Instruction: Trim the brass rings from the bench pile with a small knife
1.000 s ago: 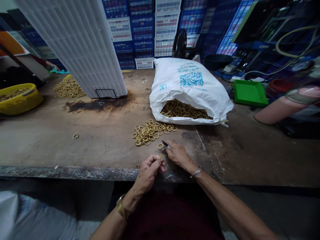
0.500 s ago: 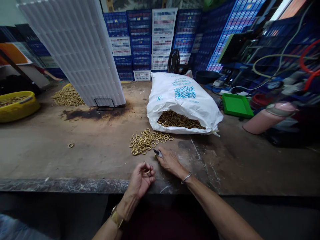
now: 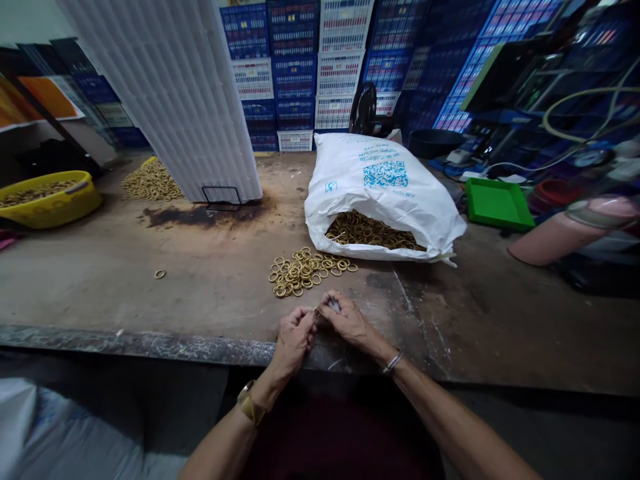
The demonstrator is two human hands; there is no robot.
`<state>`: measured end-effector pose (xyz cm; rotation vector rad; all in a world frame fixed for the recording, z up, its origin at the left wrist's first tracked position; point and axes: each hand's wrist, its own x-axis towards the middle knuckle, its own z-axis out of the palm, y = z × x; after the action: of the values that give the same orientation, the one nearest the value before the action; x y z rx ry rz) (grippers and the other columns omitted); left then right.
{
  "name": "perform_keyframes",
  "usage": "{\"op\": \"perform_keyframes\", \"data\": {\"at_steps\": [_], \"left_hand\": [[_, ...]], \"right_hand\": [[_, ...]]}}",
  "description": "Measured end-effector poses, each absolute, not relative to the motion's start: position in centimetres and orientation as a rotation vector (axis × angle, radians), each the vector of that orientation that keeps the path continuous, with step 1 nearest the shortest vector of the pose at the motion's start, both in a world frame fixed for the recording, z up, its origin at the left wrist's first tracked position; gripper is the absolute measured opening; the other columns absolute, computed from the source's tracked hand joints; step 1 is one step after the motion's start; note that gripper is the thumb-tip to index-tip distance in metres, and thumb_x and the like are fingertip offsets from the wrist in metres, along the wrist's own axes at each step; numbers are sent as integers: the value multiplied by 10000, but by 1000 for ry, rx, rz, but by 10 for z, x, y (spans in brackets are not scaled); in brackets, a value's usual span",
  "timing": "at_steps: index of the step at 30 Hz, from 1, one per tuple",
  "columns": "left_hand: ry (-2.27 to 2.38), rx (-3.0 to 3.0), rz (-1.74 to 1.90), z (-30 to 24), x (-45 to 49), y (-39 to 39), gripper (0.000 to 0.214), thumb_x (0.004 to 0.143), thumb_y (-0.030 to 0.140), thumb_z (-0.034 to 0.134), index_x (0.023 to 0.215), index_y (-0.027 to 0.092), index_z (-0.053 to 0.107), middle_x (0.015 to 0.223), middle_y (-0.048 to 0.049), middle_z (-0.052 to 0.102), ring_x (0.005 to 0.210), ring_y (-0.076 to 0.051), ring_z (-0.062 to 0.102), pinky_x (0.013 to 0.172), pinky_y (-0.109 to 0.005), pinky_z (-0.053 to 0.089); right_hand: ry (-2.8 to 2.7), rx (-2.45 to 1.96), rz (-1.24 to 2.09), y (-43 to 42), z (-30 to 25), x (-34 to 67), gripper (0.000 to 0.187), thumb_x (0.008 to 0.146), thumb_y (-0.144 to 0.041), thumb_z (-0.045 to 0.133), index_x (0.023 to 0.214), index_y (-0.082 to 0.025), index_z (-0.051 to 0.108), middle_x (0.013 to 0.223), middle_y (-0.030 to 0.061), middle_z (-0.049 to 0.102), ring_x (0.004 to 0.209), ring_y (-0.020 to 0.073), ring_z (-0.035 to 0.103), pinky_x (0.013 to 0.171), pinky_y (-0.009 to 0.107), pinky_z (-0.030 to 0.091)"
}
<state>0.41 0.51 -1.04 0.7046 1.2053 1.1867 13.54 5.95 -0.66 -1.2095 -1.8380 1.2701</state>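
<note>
Left hand [image 3: 295,335] pinches a brass-coloured ring [image 3: 317,311]; right hand [image 3: 350,325] grips a grey tool [image 3: 334,305] – loose rings [image 3: 303,272] just beyond.

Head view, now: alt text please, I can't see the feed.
Left hand and right hand meet over a worn workbench, a small gold-coloured ring between them, the right holding a partly hidden pale object. Just beyond lies a loose pile of rings, in front of an open white sack holding more.
</note>
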Motion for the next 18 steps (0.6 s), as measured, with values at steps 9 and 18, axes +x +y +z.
{"op": "perform_keyframes", "data": {"at_steps": [9,18], "left_hand": [[962,488,1019,-4,2,4,381,654,466,663,809,141,539,554,40,512,357,-27,347,338,-154,189],[962,452,1008,-8,0,2,351,634,382,718,812,127,556,662,8,538,439,-22,392,368,-137,223]], "right_hand": [[-1780,-1275,1328,59,2,132,88,721,-257,482,687,-178,498,585,-47,489,539,87,415,535,204,341],[-1786,-1346,1291,63,-6,136,61,687,-223,476,718,-180,504,597,-46,485,550,96,421,532,204,338]]}}
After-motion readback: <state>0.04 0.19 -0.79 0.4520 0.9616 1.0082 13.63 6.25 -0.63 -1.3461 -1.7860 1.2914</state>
